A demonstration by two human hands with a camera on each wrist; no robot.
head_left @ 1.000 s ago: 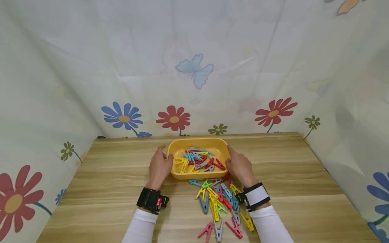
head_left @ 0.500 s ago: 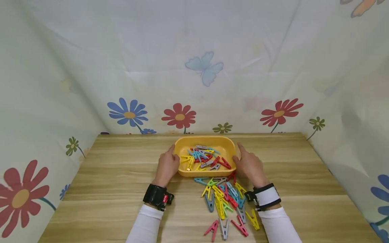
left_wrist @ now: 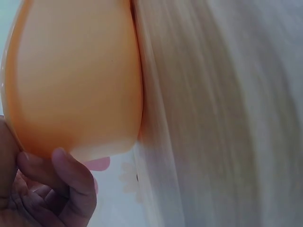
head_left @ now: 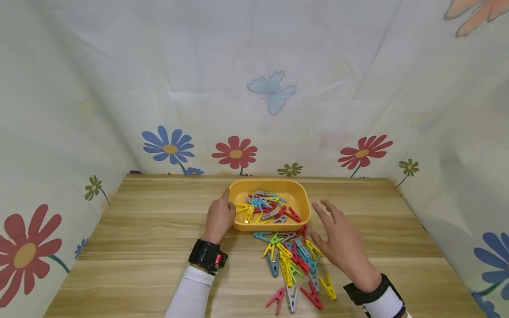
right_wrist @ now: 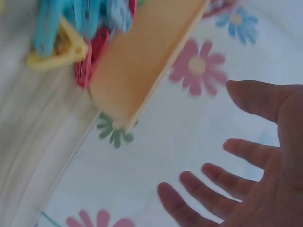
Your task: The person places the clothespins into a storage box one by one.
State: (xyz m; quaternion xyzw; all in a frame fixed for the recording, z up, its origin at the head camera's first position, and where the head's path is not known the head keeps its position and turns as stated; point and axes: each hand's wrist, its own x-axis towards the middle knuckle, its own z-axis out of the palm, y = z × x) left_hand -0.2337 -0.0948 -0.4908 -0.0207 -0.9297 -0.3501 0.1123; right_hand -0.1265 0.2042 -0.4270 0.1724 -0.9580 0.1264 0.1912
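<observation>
A yellow plastic tray [head_left: 270,227] stands at the back middle of the table with several coloured clothespins [head_left: 293,214] inside. My left hand [head_left: 219,216] grips its left end; in the left wrist view curled fingertips press against the orange-looking tray wall [left_wrist: 75,80]. To the right of the tray, my right hand [head_left: 343,240] is apart from it, fingers spread and holding nothing. The right wrist view shows the same spread hand [right_wrist: 251,161] beside the tray wall [right_wrist: 142,52]. A loose heap of clothespins [head_left: 287,270] lies on the table in front of the tray, near my right thumb.
The wood-grain table [head_left: 159,247] is bordered at the back and sides by a pale curtain [head_left: 199,79] printed with flowers and a butterfly. Closest to me, a pink clothespin [head_left: 276,299] and a grey clothespin [head_left: 292,299] lie at the heap's front.
My right hand has let go of the tray's right end, moved back to the right and spread its fingers. My left hand has stayed at the left end. The view has shifted slightly.
</observation>
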